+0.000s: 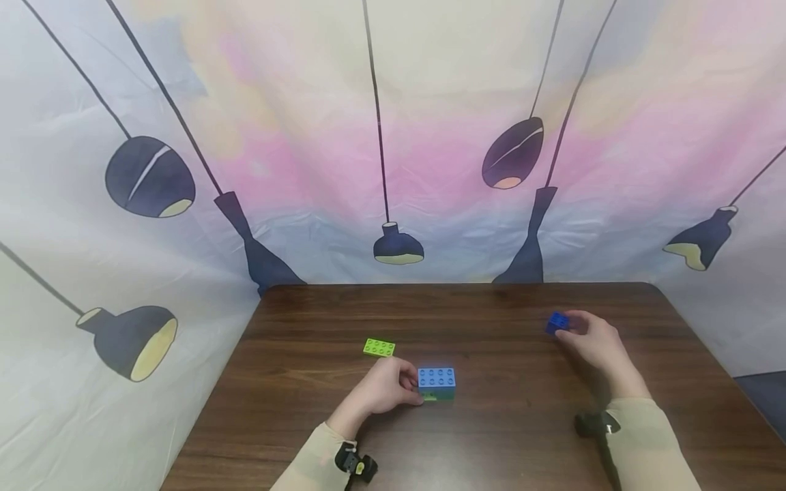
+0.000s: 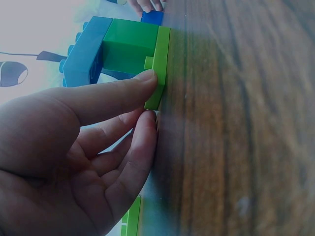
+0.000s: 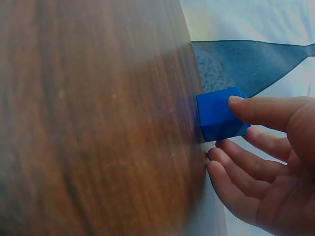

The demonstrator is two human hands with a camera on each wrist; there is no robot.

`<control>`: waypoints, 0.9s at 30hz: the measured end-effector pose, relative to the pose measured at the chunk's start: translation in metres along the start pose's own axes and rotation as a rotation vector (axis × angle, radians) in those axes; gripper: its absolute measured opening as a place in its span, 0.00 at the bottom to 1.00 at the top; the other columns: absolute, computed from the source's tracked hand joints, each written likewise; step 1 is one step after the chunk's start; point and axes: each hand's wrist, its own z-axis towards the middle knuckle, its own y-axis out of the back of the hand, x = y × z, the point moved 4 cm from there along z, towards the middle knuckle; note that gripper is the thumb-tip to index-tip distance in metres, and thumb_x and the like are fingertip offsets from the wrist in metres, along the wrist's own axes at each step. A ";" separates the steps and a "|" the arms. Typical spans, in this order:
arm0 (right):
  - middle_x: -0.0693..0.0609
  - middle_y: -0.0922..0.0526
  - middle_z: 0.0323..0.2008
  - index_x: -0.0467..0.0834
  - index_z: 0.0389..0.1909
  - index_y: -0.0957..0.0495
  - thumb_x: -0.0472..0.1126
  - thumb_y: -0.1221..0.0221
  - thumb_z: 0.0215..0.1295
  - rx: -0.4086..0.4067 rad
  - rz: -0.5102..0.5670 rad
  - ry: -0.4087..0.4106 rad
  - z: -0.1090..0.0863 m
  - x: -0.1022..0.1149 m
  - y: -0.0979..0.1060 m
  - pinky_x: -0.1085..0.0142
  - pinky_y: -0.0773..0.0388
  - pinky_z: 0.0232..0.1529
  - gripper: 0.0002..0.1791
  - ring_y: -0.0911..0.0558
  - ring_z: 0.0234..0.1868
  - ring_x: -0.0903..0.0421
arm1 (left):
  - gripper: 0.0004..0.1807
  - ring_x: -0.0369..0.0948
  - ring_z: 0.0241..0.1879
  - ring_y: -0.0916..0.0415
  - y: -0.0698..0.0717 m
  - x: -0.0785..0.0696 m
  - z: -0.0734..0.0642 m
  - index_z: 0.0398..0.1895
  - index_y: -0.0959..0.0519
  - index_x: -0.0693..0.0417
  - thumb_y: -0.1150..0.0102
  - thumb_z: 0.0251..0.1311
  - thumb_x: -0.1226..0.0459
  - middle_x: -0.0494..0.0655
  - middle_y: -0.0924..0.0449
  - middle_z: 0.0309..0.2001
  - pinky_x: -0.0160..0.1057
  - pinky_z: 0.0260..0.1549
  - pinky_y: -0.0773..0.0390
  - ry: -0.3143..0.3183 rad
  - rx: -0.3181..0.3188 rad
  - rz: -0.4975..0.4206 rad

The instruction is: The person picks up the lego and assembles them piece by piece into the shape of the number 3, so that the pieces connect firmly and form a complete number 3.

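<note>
Near the table's middle stands a small stack of toy building bricks: a light blue brick (image 1: 437, 377) on top, a green brick (image 2: 130, 44) under it, and a thin lime brick (image 2: 161, 64) at the bottom. My left hand (image 1: 389, 385) holds the stack's near end, thumb and fingers pinching the thin lime brick. Farther right, a small dark blue brick (image 1: 557, 322) is pinched by my right hand (image 1: 592, 341). In the right wrist view the thumb lies across this blue brick (image 3: 216, 115), which sits at the table surface; the fingertips behind it are partly hidden.
A loose flat lime brick (image 1: 379, 348) lies just beyond my left hand. The dark wooden table (image 1: 491, 436) reaches back to a patterned cloth (image 1: 454, 170) printed with hanging lamps. Each wrist wears a small black camera (image 1: 356, 464).
</note>
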 end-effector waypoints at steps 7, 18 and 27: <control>0.24 0.20 0.59 0.27 0.68 0.30 0.48 0.36 0.77 0.010 -0.003 -0.022 0.000 -0.001 0.000 0.34 0.26 0.59 0.32 0.21 0.61 0.26 | 0.13 0.36 0.30 0.23 0.000 0.001 0.001 0.36 0.14 0.54 0.17 0.51 0.71 0.38 0.19 0.28 0.36 0.32 0.22 -0.003 0.004 0.013; 0.23 0.20 0.59 0.25 0.66 0.30 0.48 0.36 0.77 0.029 0.003 -0.047 -0.001 0.000 0.000 0.34 0.25 0.59 0.33 0.20 0.61 0.26 | 0.13 0.36 0.30 0.23 -0.001 0.002 0.000 0.37 0.13 0.54 0.17 0.51 0.70 0.37 0.19 0.29 0.36 0.32 0.23 0.003 0.004 0.012; 0.24 0.19 0.58 0.25 0.66 0.30 0.50 0.36 0.77 0.034 -0.003 -0.041 -0.001 -0.001 0.001 0.34 0.25 0.58 0.33 0.21 0.60 0.26 | 0.14 0.37 0.31 0.23 0.000 0.001 0.001 0.37 0.13 0.55 0.17 0.51 0.70 0.38 0.19 0.29 0.37 0.33 0.23 0.012 0.002 0.010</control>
